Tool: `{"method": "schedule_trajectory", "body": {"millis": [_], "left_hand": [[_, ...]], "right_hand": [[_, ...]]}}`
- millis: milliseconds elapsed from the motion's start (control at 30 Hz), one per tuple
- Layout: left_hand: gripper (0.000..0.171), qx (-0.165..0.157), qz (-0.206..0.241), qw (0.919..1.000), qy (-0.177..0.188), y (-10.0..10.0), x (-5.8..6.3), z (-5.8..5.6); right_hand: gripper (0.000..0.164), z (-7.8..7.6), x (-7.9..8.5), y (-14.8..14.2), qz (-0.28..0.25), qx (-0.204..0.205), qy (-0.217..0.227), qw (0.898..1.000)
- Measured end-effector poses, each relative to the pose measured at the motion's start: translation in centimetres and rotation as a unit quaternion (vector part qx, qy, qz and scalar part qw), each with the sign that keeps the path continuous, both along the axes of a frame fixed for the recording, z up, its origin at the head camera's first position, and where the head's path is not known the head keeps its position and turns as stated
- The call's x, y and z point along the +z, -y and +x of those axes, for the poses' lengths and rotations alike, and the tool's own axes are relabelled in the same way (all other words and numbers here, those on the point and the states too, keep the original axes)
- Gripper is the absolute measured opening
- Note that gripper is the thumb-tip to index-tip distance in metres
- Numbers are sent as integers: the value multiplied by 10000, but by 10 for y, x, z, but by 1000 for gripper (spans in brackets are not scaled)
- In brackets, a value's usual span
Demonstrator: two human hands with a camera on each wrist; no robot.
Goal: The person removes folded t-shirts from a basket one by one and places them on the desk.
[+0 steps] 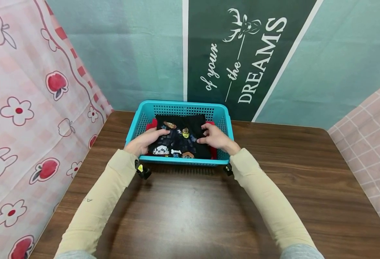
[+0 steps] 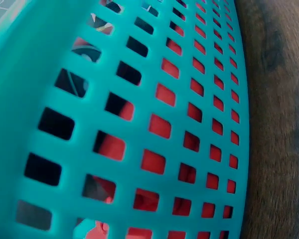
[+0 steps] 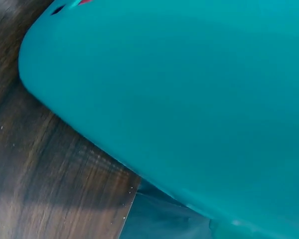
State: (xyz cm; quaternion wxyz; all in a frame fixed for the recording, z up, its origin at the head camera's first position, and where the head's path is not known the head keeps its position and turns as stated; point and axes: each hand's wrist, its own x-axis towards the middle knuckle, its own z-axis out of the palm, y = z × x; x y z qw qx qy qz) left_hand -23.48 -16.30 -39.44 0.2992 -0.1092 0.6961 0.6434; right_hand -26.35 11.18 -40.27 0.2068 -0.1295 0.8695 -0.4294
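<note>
A blue plastic basket (image 1: pixel 177 160) with lattice walls stands near the table's far edge. In it lies a folded black garment (image 1: pixel 193 147) printed with cartoon dog faces and a bone, over red cloth (image 1: pixel 214 153). My left hand (image 1: pixel 146 140) reaches over the basket's near left corner, its straight fingers resting on the garment's left part. From the right, my right hand (image 1: pixel 217 137) touches the garment's right side, thumb and forefinger spread apart. In the left wrist view the basket wall (image 2: pixel 149 104) hides the hand, with red cloth behind its holes. The basket (image 3: pixel 164 99) fills most of the right wrist view.
The brown wooden table (image 1: pixel 183 208) extends in front of the basket and to both sides. A teal and dark green cloth (image 1: pixel 219 54) hangs right behind it. Patterned pink cloths hang at the left (image 1: pixel 31 90) and right (image 1: pixel 371 144).
</note>
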Motion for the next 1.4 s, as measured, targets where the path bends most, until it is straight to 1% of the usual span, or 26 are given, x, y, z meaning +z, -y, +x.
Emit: {"method": "schedule_trajectory", "body": {"millis": [100, 167, 200, 333, 367, 467, 567, 633, 700, 767, 800, 867, 933, 967, 1033, 1167, 1233, 1400], "left_hand": [[43, 14, 53, 10000, 33, 1, 1, 0], [40, 57, -32, 9999, 76, 2, 3, 1], [40, 79, -7, 9999, 116, 2, 4, 1], [43, 266, 182, 9990, 323, 3, 6, 2], [44, 314, 298, 9984, 374, 4, 7, 2], [47, 438, 443, 9971, 437, 4, 8, 3], [49, 468, 568, 9964, 427, 5, 9, 5], [50, 551, 676, 9953, 420, 6, 10, 6], [49, 604, 948, 9930, 351, 7, 11, 8], [45, 652, 1435, 9872, 242, 10, 12, 10], [42, 661, 1743, 9823, 185, 11, 13, 11], [37, 593, 2367, 9697, 56, 13, 14, 12], [33, 519, 2844, 9573, -19, 14, 16, 13], [33, 464, 2963, 9540, -34, 14, 17, 14], [33, 435, 3100, 9497, -55, 13, 18, 17], [33, 514, 3184, 9465, -77, 6, 18, 24], [32, 544, 3318, 9417, -95, 2, 18, 27], [30, 538, 3504, 9349, -147, -4, 17, 33]], "right_hand": [[66, -1, 1, -1, -184, -65, 155, 9997], [66, -1, 1, -1, -271, -124, 245, 9993], [66, -1, 2, -1, -319, -163, 284, 9990], [67, 0, 4, -2, -511, -286, 418, 9974], [67, 0, 5, -2, -553, -312, 448, 9970], [69, 2, 9, -3, -630, -377, 536, 9959], [71, 4, 12, -5, -632, -451, 570, 9953], [73, 6, 14, -8, -697, -499, 577, 9946], [74, 8, 16, -9, -827, -586, 581, 9932], [74, 10, 19, -10, -1047, -655, 579, 9907], [75, 12, 20, -11, -1159, -670, 550, 9895], [74, 15, 24, -11, -1459, -721, 528, 9853], [72, 20, 27, -10, -1764, -732, 512, 9803], [71, 22, 28, -10, -1885, -751, 495, 9779], [68, 26, 29, -9, -2143, -808, 494, 9722], [65, 35, 29, -10, -2409, -932, 447, 9650], [61, 39, 29, -11, -2530, -970, 425, 9616], [55, 48, 28, -16, -2771, -1105, 422, 9535]]}}
